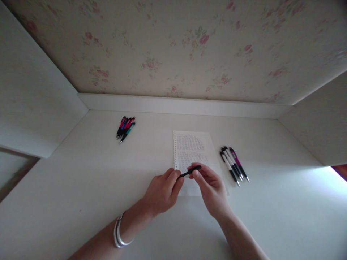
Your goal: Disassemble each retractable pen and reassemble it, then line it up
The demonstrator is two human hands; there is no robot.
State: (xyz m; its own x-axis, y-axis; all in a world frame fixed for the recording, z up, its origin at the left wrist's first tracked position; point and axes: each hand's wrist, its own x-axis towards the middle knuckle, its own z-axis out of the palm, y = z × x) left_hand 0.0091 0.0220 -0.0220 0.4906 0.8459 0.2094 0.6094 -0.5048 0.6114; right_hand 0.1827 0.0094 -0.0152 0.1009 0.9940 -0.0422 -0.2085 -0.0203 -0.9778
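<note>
Between my two hands is a slim black pen (187, 173), held above a sheet of paper. Its lower left end is gripped by my left hand (165, 189), whose curled fingers hide that tip. Thumb and fingers of my right hand (213, 187) pinch the thicker upper right end. Whether the pen is whole or in two parts, I cannot tell. Under the hands lies the paper (189, 142), with punched holes along its left edge and rows of handwriting. Its lower part is partly covered by my hands.
To the right of the paper lie several pens: white-and-black ones (230, 168) and a purple-and-black one (239, 163). Another group of pens (125, 128), red, blue and teal with black, rests at the back left. White panels flank the white desk (89, 173); a floral wall (162, 47) stands behind.
</note>
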